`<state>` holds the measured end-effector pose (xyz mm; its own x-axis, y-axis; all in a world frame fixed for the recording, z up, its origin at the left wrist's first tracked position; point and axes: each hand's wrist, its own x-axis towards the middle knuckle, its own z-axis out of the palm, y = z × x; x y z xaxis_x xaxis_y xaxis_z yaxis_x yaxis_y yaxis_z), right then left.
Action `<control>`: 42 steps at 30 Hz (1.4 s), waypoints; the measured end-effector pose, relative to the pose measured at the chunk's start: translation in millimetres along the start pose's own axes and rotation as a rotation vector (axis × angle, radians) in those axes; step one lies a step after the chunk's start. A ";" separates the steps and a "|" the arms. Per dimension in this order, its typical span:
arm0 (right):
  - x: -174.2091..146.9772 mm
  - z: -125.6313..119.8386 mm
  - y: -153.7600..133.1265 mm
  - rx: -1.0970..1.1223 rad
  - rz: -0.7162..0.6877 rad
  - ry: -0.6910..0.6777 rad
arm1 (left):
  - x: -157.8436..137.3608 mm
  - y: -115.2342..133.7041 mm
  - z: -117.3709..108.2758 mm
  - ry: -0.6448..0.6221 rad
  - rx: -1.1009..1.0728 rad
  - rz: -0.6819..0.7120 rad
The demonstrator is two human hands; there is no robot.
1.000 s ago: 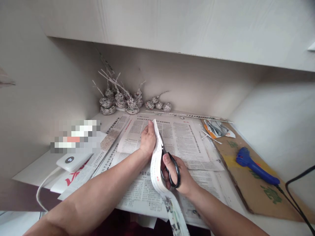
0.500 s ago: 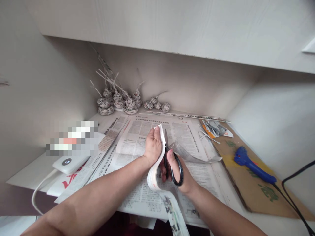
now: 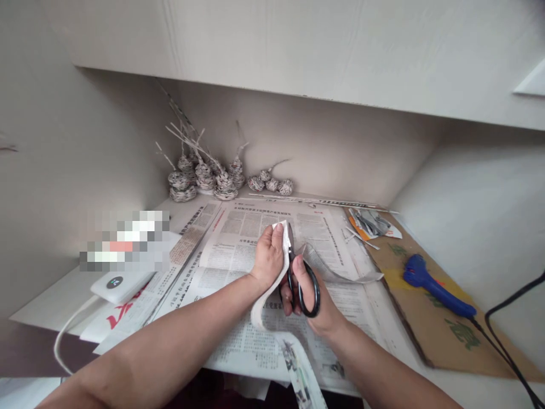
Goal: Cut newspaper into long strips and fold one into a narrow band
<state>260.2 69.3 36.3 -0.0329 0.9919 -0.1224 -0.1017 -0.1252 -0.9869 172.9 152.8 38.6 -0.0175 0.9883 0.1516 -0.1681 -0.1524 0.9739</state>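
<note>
My left hand (image 3: 269, 257) pinches the upper end of a long newspaper strip (image 3: 301, 363), which curls down past the desk's front edge. My right hand (image 3: 313, 298) is closed on black-handled scissors (image 3: 315, 292), thumb through one loop. The blades lie against the strip's right side, close by my left fingertips and partly hidden by the paper. Behind the scissors, another newspaper strip (image 3: 336, 271) lies curved on the newspaper sheets (image 3: 238, 272) that cover the desk.
Woven gourd shapes (image 3: 225, 184) and small woven balls (image 3: 285, 186) stand along the back wall. Thin paper rods (image 3: 323, 201) lie near them. A blue glue gun (image 3: 438, 289) rests on cardboard (image 3: 451, 335) at right. At left sits a white device (image 3: 121, 286) with a cable. A shelf overhangs the desk.
Both hands have shifted slightly to the right along with the strip. The scissor blades, visibly apart from the strip before, now sit against it and look more closed.
</note>
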 end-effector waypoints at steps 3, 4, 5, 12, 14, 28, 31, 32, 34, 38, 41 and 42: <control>0.7 -3.2 -4.7 0.004 -0.030 0.001 | -3.6 1.7 1.1 -0.030 -0.006 0.005; 0.3 -3.5 -5.6 -0.015 -0.044 -0.001 | -3.7 2.6 0.9 -0.036 -0.008 0.007; -0.3 -3.4 -6.1 -0.038 -0.054 0.000 | -3.3 3.5 0.5 -0.040 -0.012 0.010; 1.0 -4.8 -2.9 0.032 0.006 0.031 | 2.3 4.4 -1.2 -0.099 -0.076 0.008; 3.8 -8.8 -4.0 0.090 0.034 -0.008 | 1.4 3.0 -0.9 -0.144 -0.100 -0.009; 9.5 -15.5 -6.8 0.055 -0.111 0.060 | 7.0 -0.4 -9.0 -0.328 -0.151 -0.036; 13.4 -19.5 -10.5 0.079 -0.164 0.117 | 14.9 -1.4 -14.1 -0.309 -0.106 -0.001; 14.6 -20.8 -11.5 0.082 -0.183 0.139 | 19.5 -1.5 -16.7 -0.286 -0.087 0.015; 16.7 -22.6 -12.7 0.078 -0.221 0.178 | 30.3 -0.2 -23.2 -0.228 -0.043 0.036; 19.0 -23.4 -11.6 0.053 -0.283 0.210 | 48.3 17.4 -42.6 -0.118 0.028 0.027; 20.1 -23.1 -10.0 0.030 -0.295 0.207 | 50.3 51.2 -65.0 -0.075 0.040 0.017; 20.4 -23.0 -9.6 0.023 -0.294 0.205 | 48.2 66.6 -74.2 -0.070 0.037 0.015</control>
<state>283.4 91.2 40.8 0.2006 0.9689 0.1452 -0.0999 0.1677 -0.9808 87.8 190.8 98.2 0.0492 0.9830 0.1767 -0.1320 -0.1690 0.9767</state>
